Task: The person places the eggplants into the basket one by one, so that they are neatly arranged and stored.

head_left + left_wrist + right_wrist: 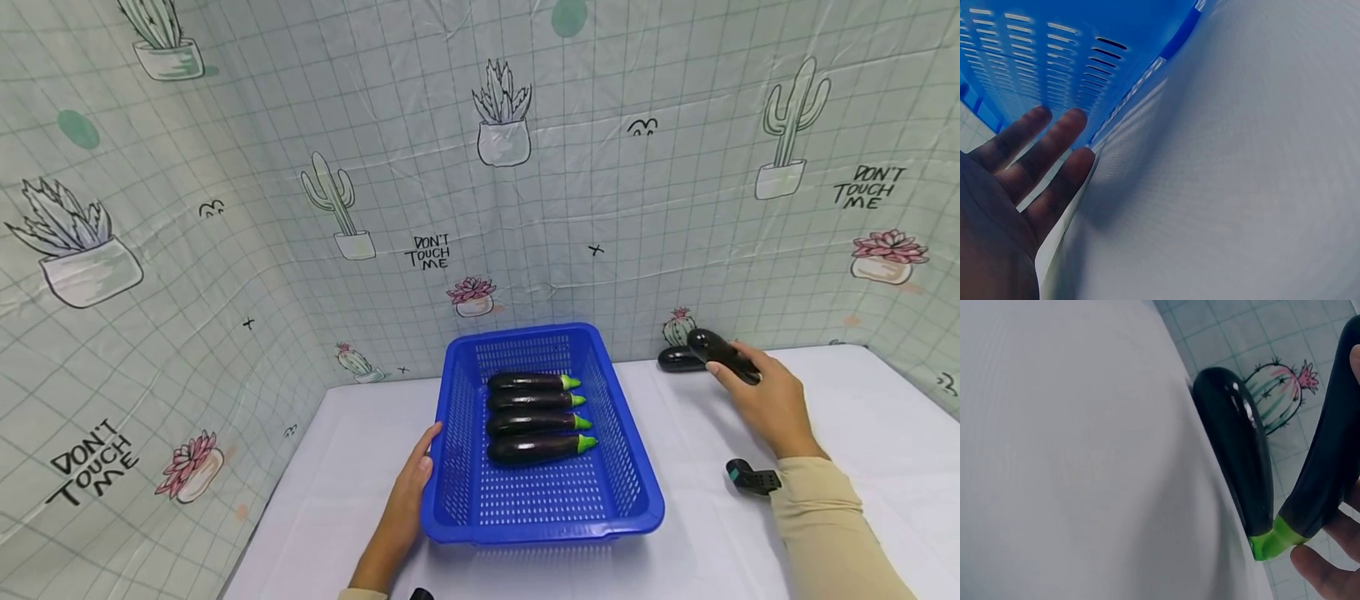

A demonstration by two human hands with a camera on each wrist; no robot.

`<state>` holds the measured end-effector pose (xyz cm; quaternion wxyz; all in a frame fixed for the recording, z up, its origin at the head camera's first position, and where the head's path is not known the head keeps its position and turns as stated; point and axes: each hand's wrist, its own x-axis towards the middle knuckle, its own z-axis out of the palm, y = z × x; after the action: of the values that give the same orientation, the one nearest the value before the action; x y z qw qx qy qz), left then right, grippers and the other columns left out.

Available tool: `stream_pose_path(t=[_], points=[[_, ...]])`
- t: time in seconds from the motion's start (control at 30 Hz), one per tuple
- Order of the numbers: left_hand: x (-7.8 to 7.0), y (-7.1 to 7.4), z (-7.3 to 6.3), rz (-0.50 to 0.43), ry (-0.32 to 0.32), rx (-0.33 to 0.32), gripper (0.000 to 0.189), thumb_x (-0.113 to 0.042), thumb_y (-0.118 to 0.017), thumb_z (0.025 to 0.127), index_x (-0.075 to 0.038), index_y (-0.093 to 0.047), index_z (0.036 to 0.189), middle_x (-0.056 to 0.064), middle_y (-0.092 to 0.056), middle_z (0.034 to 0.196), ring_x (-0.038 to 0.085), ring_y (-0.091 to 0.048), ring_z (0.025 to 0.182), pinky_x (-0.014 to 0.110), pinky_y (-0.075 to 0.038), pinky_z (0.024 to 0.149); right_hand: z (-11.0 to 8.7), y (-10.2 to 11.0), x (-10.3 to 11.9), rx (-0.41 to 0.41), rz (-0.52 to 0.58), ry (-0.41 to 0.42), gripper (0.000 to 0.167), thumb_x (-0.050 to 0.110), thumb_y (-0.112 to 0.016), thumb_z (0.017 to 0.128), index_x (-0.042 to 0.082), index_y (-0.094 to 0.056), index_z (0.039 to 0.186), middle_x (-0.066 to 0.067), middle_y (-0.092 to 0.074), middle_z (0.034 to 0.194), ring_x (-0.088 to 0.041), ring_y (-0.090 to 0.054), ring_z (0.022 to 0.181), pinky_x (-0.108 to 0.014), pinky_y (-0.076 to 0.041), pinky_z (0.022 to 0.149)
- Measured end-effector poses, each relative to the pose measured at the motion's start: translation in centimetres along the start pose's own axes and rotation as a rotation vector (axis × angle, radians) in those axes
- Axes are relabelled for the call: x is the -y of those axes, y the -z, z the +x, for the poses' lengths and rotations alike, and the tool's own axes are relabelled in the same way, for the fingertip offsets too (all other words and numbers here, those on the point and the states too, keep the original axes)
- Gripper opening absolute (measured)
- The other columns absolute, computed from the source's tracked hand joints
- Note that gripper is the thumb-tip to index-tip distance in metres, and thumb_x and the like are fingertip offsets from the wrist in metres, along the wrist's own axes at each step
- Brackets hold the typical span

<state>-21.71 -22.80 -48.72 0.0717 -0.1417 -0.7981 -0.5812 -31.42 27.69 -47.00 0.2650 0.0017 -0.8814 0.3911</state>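
My right hand (772,400) grips a dark, glossy eggplant (722,354) above the table's back right. Its green stem end shows in the right wrist view, close to the stem of another eggplant (1235,444) lying on the table. The blue slotted basket (648,492) stands in front of me with several eggplants (534,448) in a row, green stems to the right. At the basket's left wall is my left hand (411,492), fingers extended along the outside. In the left wrist view those fingers (1054,140) look straight and spread near the slotted wall.
The white-covered table (300,483) reaches back to a hanging cloth (555,208) printed with cacti and lettering, which also closes in the left and right sides. A small black device (752,478) sits by the right wrist. Part of another black object (422,594) shows at the bottom edge.
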Motion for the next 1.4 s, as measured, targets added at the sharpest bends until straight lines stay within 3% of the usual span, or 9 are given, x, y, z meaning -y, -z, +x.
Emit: stream_pose_path(t=[0.23, 0.4, 0.53, 0.67, 0.93, 1.17, 1.27, 1.4], points=[[-0.3, 0.0, 0.0, 0.002, 0.000, 0.004, 0.050, -0.034, -0.026, 0.109, -0.022, -0.033, 0.158, 0.010, -0.026, 0.163, 0.037, -0.021, 0.149, 0.066, -0.014, 0.114, 0.1, 0.1, 0.9, 0.011, 0.117, -0.091, 0.070, 0.046, -0.061, 0.098, 0.001, -0.045, 0.149, -0.035, -0.053, 0.135, -0.055, -0.048, 0.124, -0.067, -0.037, 0.098], [-0.4, 0.0, -0.1, 0.002, 0.009, 0.008, 0.051, -0.035, -0.027, 0.109, -0.022, -0.033, 0.158, 0.011, -0.026, 0.163, 0.039, -0.021, 0.149, 0.068, -0.014, 0.113, 0.1, 0.2, 1.5, 0.021, 0.139, -0.129, 0.071, 0.049, -0.057, 0.099, -0.001, -0.043, 0.149, -0.034, -0.054, 0.134, -0.051, -0.052, 0.123, -0.062, -0.042, 0.096], [-0.4, 0.0, -0.2, 0.003, 0.018, 0.010, 0.051, -0.036, -0.027, 0.109, -0.023, -0.033, 0.158, 0.011, -0.026, 0.163, 0.040, -0.021, 0.148, 0.068, -0.015, 0.113, 0.0, 0.2, 1.7, 0.017, 0.129, -0.141, 0.070, 0.050, -0.054, 0.100, 0.000, -0.046, 0.148, -0.032, -0.059, 0.129, -0.045, -0.057, 0.118, -0.033, -0.051, 0.086], [-0.3, 0.0, -0.1, 0.001, 0.021, 0.008, 0.051, -0.036, -0.026, 0.109, -0.023, -0.032, 0.158, 0.011, -0.025, 0.163, 0.040, -0.021, 0.149, 0.068, -0.015, 0.113, 0.0, 0.1, 1.9, 0.012, 0.131, -0.146, 0.069, 0.051, -0.054, 0.100, 0.001, -0.048, 0.147, -0.030, -0.062, 0.125, -0.040, -0.059, 0.113, -0.015, -0.040, 0.072], [-0.1, 0.0, -0.1, 0.002, 0.015, 0.000, 0.051, -0.036, -0.026, 0.109, -0.024, -0.033, 0.158, 0.010, -0.026, 0.163, 0.038, -0.021, 0.149, 0.067, -0.014, 0.114, 0.0, 0.1, 2.3, 0.069, 0.171, -0.151, 0.073, 0.053, -0.050, 0.101, -0.002, -0.045, 0.147, -0.031, -0.060, 0.126, -0.029, -0.059, 0.107, -0.012, -0.042, 0.070], [-0.1, -0.1, -0.1, -0.011, 0.018, -0.005, 0.050, -0.036, -0.027, 0.109, -0.026, -0.033, 0.157, 0.007, -0.027, 0.163, 0.035, -0.021, 0.149, 0.066, -0.014, 0.115, 0.4, 0.1, 2.7, 0.145, 0.355, -0.205, 0.080, 0.056, -0.046, 0.101, -0.007, -0.039, 0.149, -0.030, -0.052, 0.134, 0.002, -0.054, 0.094, -0.013, -0.053, 0.069], [-0.1, -0.1, -0.1, -0.007, 0.016, -0.003, 0.050, -0.036, -0.027, 0.109, -0.025, -0.033, 0.157, 0.008, -0.027, 0.163, 0.035, -0.021, 0.149, 0.066, -0.014, 0.115, 0.5, 0.2, 3.1, 0.180, 0.371, -0.221, 0.081, 0.057, -0.047, 0.100, -0.006, -0.039, 0.149, -0.025, -0.053, 0.131, 0.002, -0.055, 0.093, -0.015, -0.053, 0.070], [0.0, 0.0, 0.0, 0.012, -0.002, 0.001, 0.050, -0.035, -0.025, 0.109, -0.023, -0.033, 0.158, 0.011, -0.027, 0.163, 0.039, -0.022, 0.149, 0.067, -0.014, 0.114, 0.6, 0.2, 3.8, 0.213, 0.387, -0.197, 0.077, 0.052, -0.053, 0.100, -0.006, -0.042, 0.148, -0.009, -0.062, 0.112, -0.005, -0.065, 0.083, -0.018, -0.052, 0.070]])
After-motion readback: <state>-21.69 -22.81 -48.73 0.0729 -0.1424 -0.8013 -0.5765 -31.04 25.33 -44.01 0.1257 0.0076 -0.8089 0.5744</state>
